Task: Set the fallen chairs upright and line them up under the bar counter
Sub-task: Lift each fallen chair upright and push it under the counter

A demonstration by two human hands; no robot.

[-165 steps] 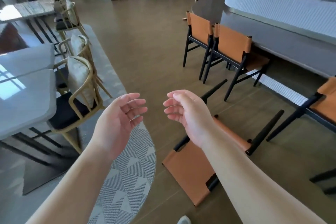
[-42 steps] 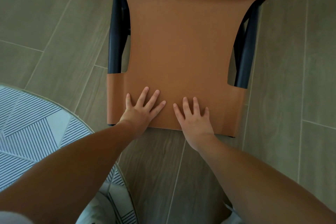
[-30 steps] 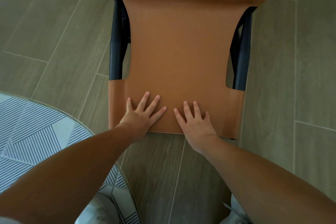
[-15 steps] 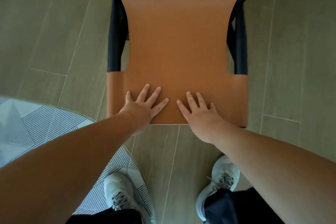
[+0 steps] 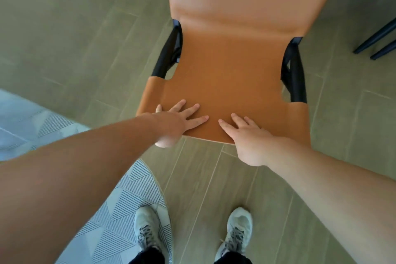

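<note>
Over tiled floor (image 5: 64, 49), left hand (image 5: 175, 120) and right hand (image 5: 248, 135) press flat on chair (image 5: 231, 66).

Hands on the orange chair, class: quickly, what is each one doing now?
Left hand: open, fingers straight on the orange chair backrest's top edge.
Right hand: open, fingers straight on the same edge.

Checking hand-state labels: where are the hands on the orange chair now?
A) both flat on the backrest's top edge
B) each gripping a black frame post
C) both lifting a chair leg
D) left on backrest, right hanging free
A: the left hand and right hand lie with fingers straight, side by side, on the near edge of the orange chair backrest; neither touches the black frame posts.
</note>
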